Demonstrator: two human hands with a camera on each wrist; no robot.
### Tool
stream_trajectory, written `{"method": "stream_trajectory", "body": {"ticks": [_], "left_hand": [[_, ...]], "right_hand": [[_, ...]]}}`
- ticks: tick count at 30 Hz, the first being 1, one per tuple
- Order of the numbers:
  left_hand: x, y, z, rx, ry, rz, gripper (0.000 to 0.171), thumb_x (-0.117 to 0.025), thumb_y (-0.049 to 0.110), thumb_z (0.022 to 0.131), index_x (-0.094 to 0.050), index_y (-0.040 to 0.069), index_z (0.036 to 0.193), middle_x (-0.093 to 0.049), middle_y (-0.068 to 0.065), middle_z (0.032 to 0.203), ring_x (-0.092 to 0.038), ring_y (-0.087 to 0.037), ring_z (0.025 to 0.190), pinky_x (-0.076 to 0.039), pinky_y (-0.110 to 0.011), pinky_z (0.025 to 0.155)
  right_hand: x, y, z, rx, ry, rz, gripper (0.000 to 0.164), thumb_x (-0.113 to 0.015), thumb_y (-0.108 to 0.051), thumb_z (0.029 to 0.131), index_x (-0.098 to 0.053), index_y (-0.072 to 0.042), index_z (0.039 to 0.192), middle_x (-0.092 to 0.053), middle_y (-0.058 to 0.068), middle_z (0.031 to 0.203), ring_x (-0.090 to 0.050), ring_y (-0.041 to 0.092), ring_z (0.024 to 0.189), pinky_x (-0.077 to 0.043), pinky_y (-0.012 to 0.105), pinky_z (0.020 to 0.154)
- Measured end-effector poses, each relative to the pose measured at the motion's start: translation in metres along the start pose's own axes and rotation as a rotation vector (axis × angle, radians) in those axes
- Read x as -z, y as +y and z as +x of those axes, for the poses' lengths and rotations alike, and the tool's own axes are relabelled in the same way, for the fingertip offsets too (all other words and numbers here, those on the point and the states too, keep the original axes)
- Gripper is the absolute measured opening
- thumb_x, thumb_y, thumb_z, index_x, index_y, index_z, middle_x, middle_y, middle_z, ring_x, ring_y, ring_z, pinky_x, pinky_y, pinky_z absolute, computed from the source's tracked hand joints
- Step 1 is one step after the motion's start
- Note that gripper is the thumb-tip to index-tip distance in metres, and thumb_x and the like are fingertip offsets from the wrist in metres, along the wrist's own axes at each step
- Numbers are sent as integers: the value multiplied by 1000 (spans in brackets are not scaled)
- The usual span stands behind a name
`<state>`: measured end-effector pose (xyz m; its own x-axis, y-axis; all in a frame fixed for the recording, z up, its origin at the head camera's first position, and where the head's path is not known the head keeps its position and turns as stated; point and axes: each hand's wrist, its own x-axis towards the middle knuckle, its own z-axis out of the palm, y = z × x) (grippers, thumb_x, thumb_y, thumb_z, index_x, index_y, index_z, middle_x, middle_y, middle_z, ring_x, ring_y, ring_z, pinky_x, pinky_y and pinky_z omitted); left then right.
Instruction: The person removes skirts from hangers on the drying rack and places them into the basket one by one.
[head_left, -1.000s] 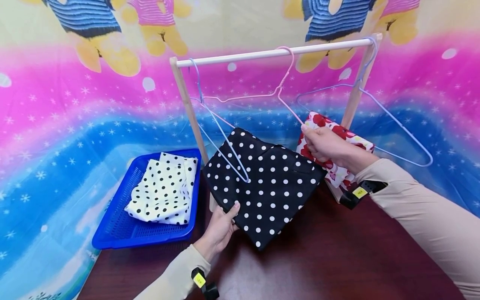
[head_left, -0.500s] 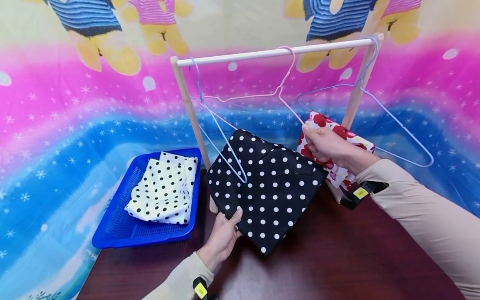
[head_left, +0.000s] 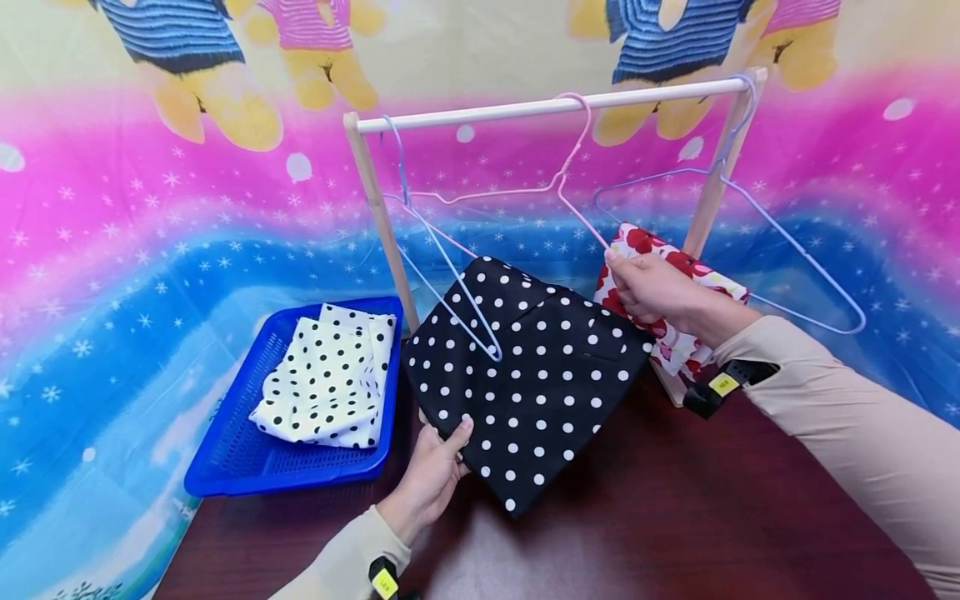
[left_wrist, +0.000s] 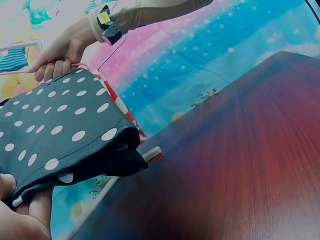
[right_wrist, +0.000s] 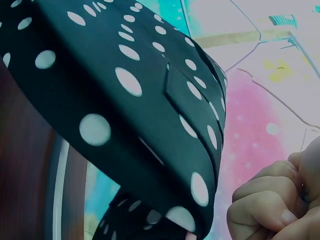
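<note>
A folded black cloth with white dots (head_left: 540, 375) hangs over the pink hanger (head_left: 495, 193), whose hook sits on the rack's rod. Between thumb and fingers, my left hand (head_left: 429, 475) pinches the cloth's lower left edge. My right hand (head_left: 652, 287) grips the hanger's right arm, just above the cloth's upper right side. In the left wrist view the cloth (left_wrist: 65, 120) shows its folded layers, with the right hand (left_wrist: 57, 57) beyond it. In the right wrist view the curled fingers of the right hand (right_wrist: 270, 200) are beside the cloth; the hanger's bottom bar is mostly hidden.
A blue hanger (head_left: 450, 283) at left overlaps the black cloth. Another blue hanger (head_left: 795, 242) at right carries a red-flowered cloth (head_left: 637, 242). The wooden rack (head_left: 480, 115) stands on the dark table (head_left: 675, 517). A blue basket (head_left: 285, 477) holds a white cloth with black dots (head_left: 330, 379).
My left hand has drawn the black cloth's lower part slightly right, then back left and a little lower. My right hand keeps its grip on the hanger, almost still.
</note>
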<state>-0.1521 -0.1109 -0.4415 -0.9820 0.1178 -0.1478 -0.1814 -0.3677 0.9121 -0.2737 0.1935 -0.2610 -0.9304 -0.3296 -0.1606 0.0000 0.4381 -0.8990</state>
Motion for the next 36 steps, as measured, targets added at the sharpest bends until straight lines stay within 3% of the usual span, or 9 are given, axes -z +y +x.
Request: {"method": "stream_trajectory", "body": {"ticks": [25, 36], "left_hand": [[17, 6, -8, 30, 26, 51, 32, -49, 19, 107, -40, 4, 135, -70, 4, 106, -72, -9, 93, -61, -29, 80], [21, -4, -13, 42, 16, 34, 37, -49, 21, 107, -35, 4, 137, -70, 4, 107, -72, -8, 95, -61, -30, 82]], "right_hand": [[6, 1, 3, -7, -6, -39, 53, -34, -55, 106, -37, -15, 71, -33, -5, 57, -29, 12, 46, -25, 26, 45], [2, 1, 5, 7, -4, 5, 53, -33, -52, 107, -37, -13, 72, -32, -6, 57, -27, 8, 44, -23, 23, 43]]}}
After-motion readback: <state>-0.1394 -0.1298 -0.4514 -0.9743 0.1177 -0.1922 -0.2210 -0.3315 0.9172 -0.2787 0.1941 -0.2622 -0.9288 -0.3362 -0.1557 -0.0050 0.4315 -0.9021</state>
